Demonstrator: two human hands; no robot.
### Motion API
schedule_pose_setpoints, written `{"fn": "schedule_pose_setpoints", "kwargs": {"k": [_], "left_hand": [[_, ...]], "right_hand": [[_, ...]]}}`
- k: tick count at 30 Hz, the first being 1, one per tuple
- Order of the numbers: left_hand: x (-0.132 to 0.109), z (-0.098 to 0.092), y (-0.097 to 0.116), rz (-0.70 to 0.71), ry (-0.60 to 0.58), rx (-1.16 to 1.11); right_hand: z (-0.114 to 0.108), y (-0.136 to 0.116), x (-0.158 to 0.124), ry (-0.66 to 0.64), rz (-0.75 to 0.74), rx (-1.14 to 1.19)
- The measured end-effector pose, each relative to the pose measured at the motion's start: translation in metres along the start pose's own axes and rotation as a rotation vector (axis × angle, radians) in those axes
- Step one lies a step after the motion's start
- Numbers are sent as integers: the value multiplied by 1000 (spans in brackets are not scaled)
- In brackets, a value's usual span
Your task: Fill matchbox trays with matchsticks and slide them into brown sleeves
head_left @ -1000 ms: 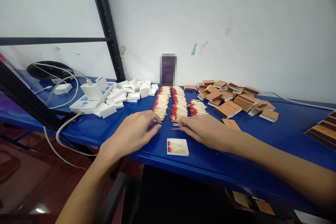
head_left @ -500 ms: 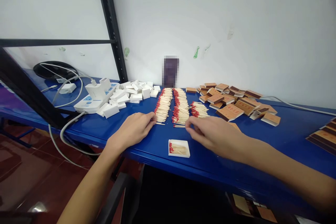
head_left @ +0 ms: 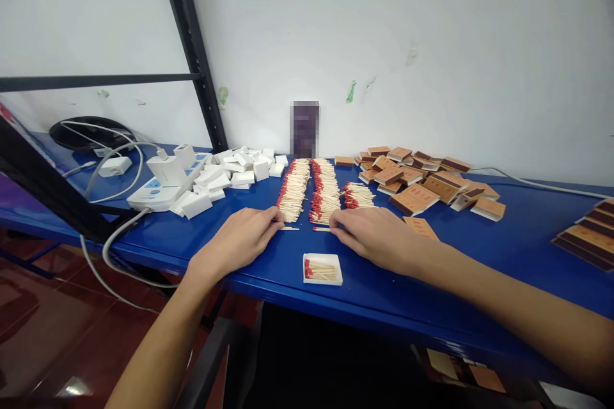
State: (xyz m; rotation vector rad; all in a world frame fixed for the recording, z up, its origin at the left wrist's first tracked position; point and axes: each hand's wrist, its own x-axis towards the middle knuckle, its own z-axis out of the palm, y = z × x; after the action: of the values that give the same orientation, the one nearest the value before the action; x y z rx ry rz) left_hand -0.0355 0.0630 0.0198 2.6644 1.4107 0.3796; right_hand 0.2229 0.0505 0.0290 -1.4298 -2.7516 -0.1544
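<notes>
My left hand (head_left: 249, 233) is pinched at the near end of the left row of red-headed matches (head_left: 293, 190), with a loose match (head_left: 290, 229) at its fingertips. At the near end of the middle match row (head_left: 325, 190), my right hand (head_left: 369, 233) pinches the plain end of a single match (head_left: 320, 229). A shorter match pile (head_left: 359, 195) lies just beyond that hand. Between the hands and nearer the table edge sits a white tray (head_left: 323, 278) with several matches lying in it, heads to the left.
White empty box trays (head_left: 244, 177) are heaped at back left beside a power strip (head_left: 152, 194) with cables. Orange-brown matchbox sleeves (head_left: 416, 199) pile up at back right, more (head_left: 592, 236) at far right. A black shelf post (head_left: 194, 45) rises at left.
The view has shifted slightly, moving everything a little left. My right fingers have closed around the end of a match, now lying apart from the middle row.
</notes>
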Motion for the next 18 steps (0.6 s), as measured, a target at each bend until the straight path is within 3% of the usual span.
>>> {"fn": "schedule_pose_setpoints", "kwargs": {"k": [8, 18], "left_hand": [[0, -4, 7, 63, 12, -63], [-1, 1, 11, 16, -7, 5]], "right_hand": [[-3, -2, -4, 9, -19, 6], [-1, -2, -4, 26, -38, -5]]}}
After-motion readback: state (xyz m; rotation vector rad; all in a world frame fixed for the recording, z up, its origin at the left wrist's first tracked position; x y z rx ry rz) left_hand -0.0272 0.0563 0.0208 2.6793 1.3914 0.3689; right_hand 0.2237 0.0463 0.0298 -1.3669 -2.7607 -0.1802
